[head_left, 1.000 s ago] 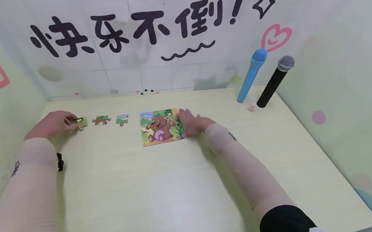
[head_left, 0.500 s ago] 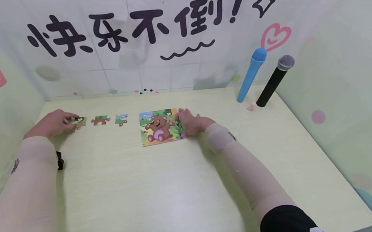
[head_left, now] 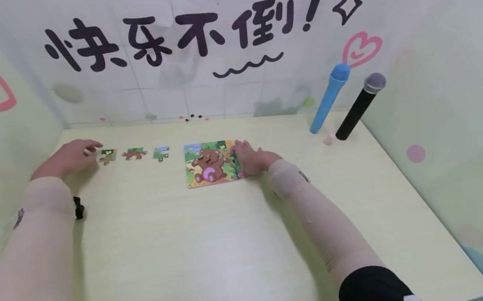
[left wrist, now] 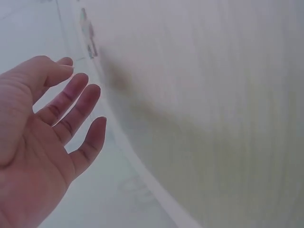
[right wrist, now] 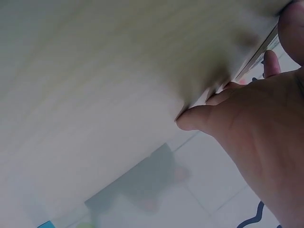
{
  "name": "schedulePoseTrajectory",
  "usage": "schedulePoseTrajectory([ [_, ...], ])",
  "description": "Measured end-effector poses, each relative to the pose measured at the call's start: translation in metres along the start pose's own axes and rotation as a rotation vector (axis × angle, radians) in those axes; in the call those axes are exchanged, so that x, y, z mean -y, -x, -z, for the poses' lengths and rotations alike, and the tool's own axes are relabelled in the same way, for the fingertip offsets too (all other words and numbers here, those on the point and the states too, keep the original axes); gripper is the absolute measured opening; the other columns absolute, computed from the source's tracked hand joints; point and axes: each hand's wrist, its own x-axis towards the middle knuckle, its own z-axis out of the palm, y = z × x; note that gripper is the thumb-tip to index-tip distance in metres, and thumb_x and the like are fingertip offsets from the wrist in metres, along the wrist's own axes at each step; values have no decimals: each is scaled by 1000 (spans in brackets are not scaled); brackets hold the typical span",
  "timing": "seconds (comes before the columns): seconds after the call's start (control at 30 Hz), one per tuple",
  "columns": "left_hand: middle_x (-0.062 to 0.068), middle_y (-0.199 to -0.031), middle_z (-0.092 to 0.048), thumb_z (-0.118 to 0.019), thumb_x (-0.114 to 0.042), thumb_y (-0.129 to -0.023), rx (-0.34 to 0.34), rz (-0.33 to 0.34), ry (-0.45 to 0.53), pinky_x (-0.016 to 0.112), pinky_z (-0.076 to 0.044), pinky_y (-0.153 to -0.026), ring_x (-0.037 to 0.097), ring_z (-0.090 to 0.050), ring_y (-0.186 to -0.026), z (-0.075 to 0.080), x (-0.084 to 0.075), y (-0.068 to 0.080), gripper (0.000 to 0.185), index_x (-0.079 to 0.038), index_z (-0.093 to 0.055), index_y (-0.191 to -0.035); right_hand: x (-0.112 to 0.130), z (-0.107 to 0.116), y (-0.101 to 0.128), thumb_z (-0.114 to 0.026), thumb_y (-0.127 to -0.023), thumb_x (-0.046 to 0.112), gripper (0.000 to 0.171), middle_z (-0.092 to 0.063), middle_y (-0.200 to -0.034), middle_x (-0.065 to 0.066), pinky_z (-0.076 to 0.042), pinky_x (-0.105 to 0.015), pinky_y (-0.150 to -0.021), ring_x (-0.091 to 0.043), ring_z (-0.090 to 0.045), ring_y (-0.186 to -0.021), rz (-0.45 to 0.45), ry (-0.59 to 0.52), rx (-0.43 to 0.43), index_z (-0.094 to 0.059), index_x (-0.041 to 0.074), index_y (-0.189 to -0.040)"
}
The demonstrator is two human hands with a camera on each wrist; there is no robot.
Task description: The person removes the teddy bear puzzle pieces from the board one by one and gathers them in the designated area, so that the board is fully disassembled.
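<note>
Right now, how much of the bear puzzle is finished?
Most of the bear puzzle looks assembled. The right hand presses its right edge. The left hand is open, holding nothing. Three loose pieces lie in a row beside the puzzle.

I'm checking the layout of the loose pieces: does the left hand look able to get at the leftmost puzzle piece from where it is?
Probably yes. The left hand lies open on the table right beside the leftmost puzzle piece, fingertips nearly at its edge, and nothing lies between them.

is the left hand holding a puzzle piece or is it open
Open. The left hand has straight, spread fingers holding nothing; the nearest loose piece lies on the table just beside them.
</note>
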Motion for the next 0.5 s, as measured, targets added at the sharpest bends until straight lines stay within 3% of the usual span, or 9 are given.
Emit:
schedulePoseTrajectory([
  [0.27,34,-136,-50,-43,-1,-95,-49,-81,32,60,-46,-92,49,-52,-119,3,-28,-2,48,8,-49,-142,-1,1,-1,-75,-92,16,65,10,-169,-12,1,-69,-117,-34,14,-154,-2,10,4,-32,17,-140],
  [0.5,32,-137,-50,-44,-1,-96,-57,-160,42,59,-47,-92,47,-55,-117,1,-65,-1,47,8,-50,-141,1,1,0,-74,-92,16,78,11,-169,-12,3,-66,-118,-31,16,-154,-12,1,-3,-23,14,-150],
])
